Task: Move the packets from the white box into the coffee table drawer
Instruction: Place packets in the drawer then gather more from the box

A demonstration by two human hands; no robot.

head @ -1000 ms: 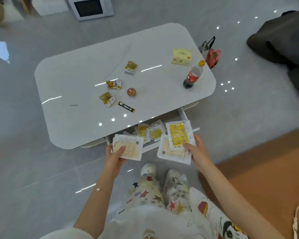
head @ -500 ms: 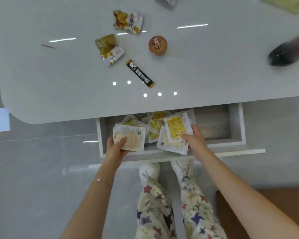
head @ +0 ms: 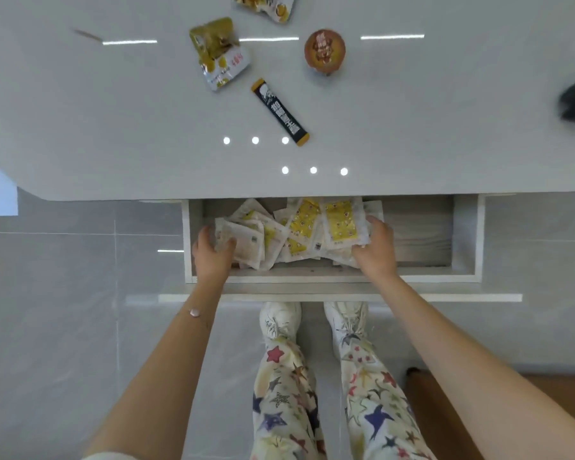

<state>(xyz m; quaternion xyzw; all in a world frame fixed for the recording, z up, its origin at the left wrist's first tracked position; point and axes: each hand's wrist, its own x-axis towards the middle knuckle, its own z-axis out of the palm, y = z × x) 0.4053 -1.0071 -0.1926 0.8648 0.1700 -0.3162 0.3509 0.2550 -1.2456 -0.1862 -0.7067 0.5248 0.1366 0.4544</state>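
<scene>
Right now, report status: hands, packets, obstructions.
Left hand and right hand both inside open drawer, each closed on packets. Packets piled at drawer's left half. Nothing blocking.

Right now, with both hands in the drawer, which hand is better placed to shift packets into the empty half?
The right hand. It rests on the yellow packets at the pile's right edge, beside the bare right half of the drawer. The left hand grips packets against the drawer's left wall.

packets [head: 299, 234] in drawer [head: 419, 234], under tabletop [head: 412, 144]
</scene>
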